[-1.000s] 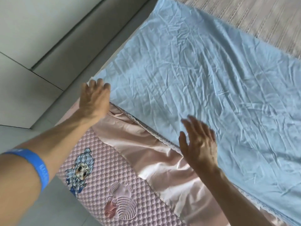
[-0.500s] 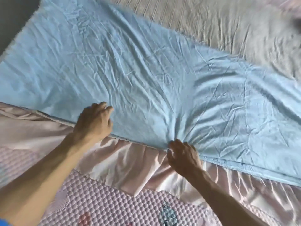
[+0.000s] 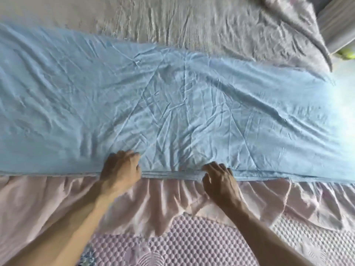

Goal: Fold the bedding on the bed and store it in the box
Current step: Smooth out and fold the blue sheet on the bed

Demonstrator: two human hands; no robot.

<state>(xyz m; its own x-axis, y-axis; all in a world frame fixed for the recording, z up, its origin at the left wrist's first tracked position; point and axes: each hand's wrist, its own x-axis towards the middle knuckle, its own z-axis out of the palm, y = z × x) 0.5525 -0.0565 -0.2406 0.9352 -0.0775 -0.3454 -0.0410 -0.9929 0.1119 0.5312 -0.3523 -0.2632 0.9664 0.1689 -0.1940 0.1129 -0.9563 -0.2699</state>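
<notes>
Head view looks down on a blue sheet [image 3: 172,96] lying flat and creased across the bed [image 3: 192,22], its layered near edge running just above a pink frill [image 3: 172,200]. The left hand [image 3: 121,169] sits on that edge with its fingers [image 3: 132,153] curled into the cloth, apparently gripping it. The right hand [image 3: 221,179] rests on the same edge a little way along, fingers [image 3: 213,166] bent and slightly spread, seemingly pinching the hem. The sheet looks thin, light and limp, so it will likely sag and slide unless held taut. Taking hold along the doubled near edge, hands apart, seems best for the next fold. No box is in sight.
</notes>
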